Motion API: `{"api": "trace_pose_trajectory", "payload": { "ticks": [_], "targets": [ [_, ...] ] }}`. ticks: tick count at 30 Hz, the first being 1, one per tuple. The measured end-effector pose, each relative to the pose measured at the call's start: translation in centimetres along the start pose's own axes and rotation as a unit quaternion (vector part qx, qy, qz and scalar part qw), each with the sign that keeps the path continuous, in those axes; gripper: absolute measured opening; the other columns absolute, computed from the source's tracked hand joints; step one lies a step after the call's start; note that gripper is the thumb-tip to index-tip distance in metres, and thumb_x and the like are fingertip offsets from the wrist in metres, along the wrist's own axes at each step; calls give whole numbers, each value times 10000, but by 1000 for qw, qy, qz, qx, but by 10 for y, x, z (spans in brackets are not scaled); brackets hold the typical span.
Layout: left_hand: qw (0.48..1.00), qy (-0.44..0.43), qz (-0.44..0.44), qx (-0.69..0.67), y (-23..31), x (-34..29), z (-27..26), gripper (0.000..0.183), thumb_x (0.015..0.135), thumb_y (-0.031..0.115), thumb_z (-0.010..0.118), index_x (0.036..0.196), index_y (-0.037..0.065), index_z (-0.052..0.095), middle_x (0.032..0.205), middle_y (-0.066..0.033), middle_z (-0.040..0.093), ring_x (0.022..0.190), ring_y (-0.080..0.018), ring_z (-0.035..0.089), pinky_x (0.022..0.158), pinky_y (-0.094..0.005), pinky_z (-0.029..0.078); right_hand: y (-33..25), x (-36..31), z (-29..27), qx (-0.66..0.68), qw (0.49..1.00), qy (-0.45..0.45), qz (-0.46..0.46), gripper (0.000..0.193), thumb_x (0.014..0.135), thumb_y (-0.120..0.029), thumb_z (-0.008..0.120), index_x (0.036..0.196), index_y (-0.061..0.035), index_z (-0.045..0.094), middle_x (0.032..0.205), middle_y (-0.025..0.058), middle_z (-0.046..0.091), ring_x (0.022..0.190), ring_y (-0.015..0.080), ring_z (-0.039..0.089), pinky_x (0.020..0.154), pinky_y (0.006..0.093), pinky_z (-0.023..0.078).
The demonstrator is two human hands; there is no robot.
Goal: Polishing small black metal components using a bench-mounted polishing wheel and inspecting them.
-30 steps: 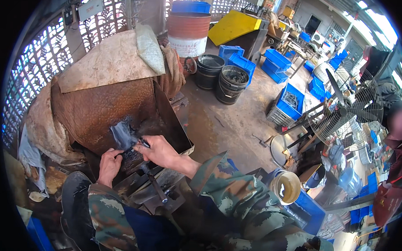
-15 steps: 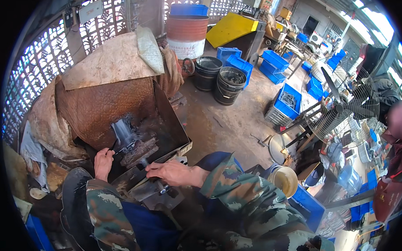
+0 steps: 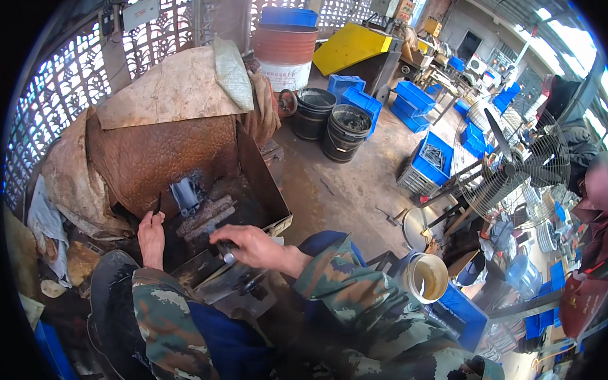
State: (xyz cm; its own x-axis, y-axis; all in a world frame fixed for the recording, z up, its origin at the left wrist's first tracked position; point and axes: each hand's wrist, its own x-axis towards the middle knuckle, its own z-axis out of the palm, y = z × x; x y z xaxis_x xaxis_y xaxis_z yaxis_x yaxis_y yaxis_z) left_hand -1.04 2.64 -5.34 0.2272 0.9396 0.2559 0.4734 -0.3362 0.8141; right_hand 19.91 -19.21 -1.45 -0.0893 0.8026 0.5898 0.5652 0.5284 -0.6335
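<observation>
My left hand (image 3: pixel 151 241) is closed at the left side of a dark metal box-like housing (image 3: pixel 268 172), pinching a thin dark piece (image 3: pixel 158 203) that points upward. My right hand (image 3: pixel 252 247) is closed on a short dark cylinder with a shiny metal end (image 3: pixel 228 252), over the housing's near edge. Its fingertips are partly hidden. Inside the housing, beyond both hands, are a bluish-grey shiny metal part (image 3: pixel 185 196) and a rough brown block (image 3: pixel 208 217). Below my right hand lies a greasy metal plate with a small lever (image 3: pixel 250 282).
A brown leathery sheet (image 3: pixel 171 155) lines the housing's back. Two black buckets (image 3: pixel 347 133) stand beyond it, near a red and white drum (image 3: pixel 284 52). To the right are a large fan (image 3: pixel 516 167), blue crates (image 3: pixel 436 154) and a pale bucket (image 3: pixel 427 278). A person (image 3: pixel 595 200) is at the far right.
My left hand has drawn back from the metal part, and its thin dark piece now points up. My right hand has lifted and shifted slightly left, exposing the cylinder's shiny end.
</observation>
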Motion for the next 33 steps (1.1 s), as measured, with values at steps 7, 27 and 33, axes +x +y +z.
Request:
{"api": "trace_pose_trajectory", "payload": {
  "ticks": [7, 27, 33],
  "targets": [
    [990, 60, 13, -130, -8, 11, -4, 301, 1008, 210, 463, 1133, -8, 629, 970, -75, 662, 900, -134, 609, 852, -266, 458, -10, 73, 13, 119, 955, 52, 268, 266, 901, -122, 682, 1118, -1, 589, 726, 124, 633, 490, 157, 592, 479, 322, 494],
    [986, 17, -61, -154, 42, -3, 3, 278, 1004, 217, 478, 1077, 17, 658, 634, 5, 487, 617, -85, 474, 590, -248, 368, 73, 181, 37, -30, 961, 157, 228, 243, 901, -235, 700, 986, -21, 620, 736, 217, 651, 694, 391, 660, 653, 464, 498],
    [987, 12, -45, -156, 50, -6, 9, 276, 1007, 213, 478, 1081, 18, 659, 633, 12, 478, 621, -81, 469, 588, -246, 365, 63, 182, 29, -46, 955, 106, 273, 370, 889, -277, 694, 1191, -76, 616, 959, 235, 699, 957, 438, 657, 824, 523, 509]
  ]
}}
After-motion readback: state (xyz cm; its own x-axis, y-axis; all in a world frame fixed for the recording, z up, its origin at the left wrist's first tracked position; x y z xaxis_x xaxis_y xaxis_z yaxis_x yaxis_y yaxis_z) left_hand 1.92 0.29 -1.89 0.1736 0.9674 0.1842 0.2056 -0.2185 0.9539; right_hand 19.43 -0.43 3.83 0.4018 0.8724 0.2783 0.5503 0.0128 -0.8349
